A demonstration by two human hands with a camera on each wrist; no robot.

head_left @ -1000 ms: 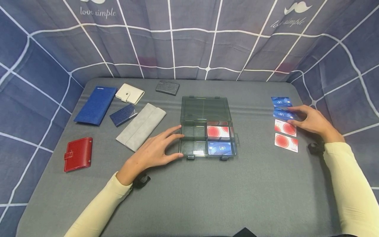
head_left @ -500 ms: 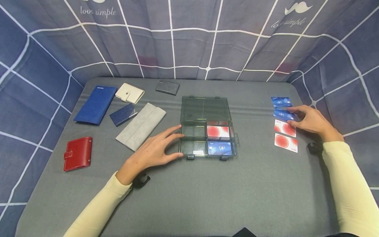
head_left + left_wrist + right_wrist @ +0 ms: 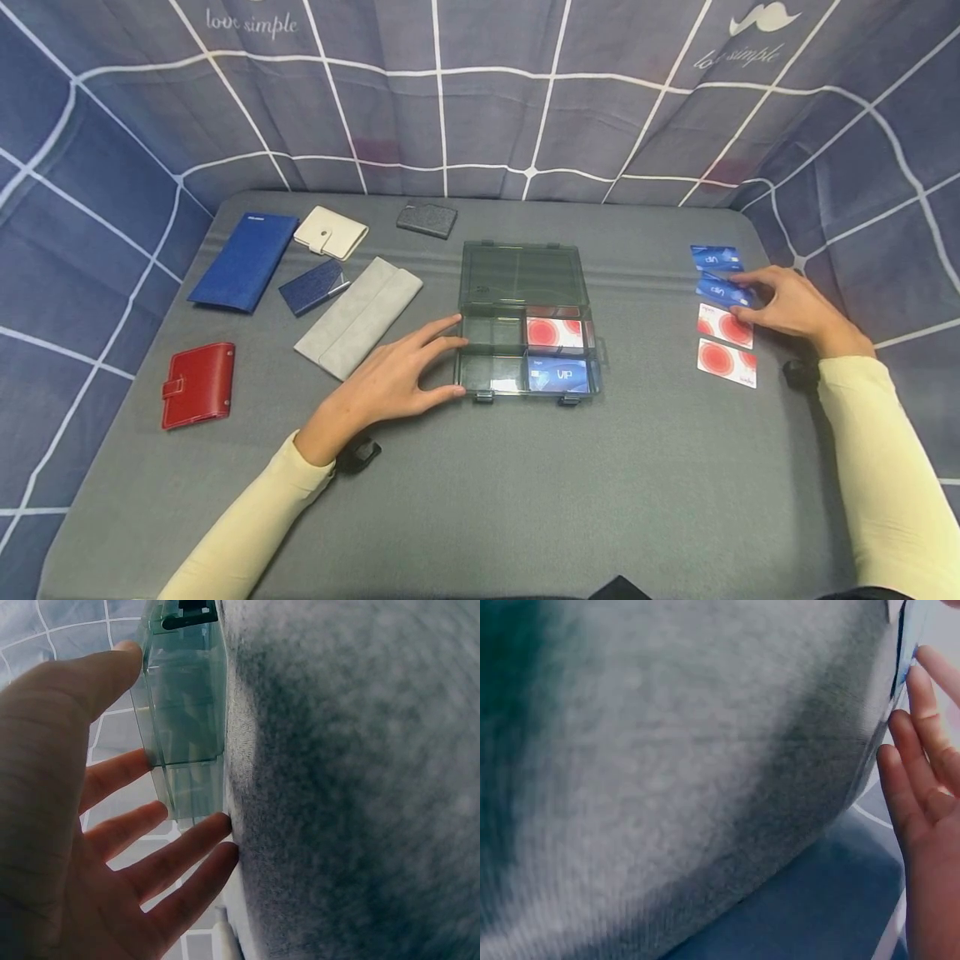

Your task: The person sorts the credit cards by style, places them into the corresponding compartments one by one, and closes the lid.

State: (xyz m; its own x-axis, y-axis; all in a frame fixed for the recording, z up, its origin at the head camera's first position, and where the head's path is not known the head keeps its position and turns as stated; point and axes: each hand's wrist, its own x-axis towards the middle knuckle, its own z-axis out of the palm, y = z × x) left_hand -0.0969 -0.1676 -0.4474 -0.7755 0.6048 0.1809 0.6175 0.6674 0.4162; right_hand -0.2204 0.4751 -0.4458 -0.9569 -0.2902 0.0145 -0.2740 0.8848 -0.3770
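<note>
A dark translucent plastic box [image 3: 491, 333] lies in the middle of the table with its lid folded back. Its right compartments hold a red-and-white card [image 3: 553, 333] and a blue VIP card [image 3: 558, 375]. My left hand [image 3: 386, 379] touches the box's left side with spread, fairly straight fingers. At the far right, my right hand [image 3: 802, 312] has thumb and index finger at opposite edges of a second blue VIP card [image 3: 716, 292], pinching it. Another blue card [image 3: 714, 257] lies behind that one. Two red-and-white cards [image 3: 726, 362] lie in front.
On the left lie a grey wallet [image 3: 360, 317], a small dark blue case [image 3: 311, 287], a blue folder [image 3: 243, 262], a cream wallet [image 3: 330, 232] and a red wallet [image 3: 198, 385]. A dark grey card holder [image 3: 427, 220] sits at the back. Grid-patterned curtains [image 3: 487, 108] enclose the table.
</note>
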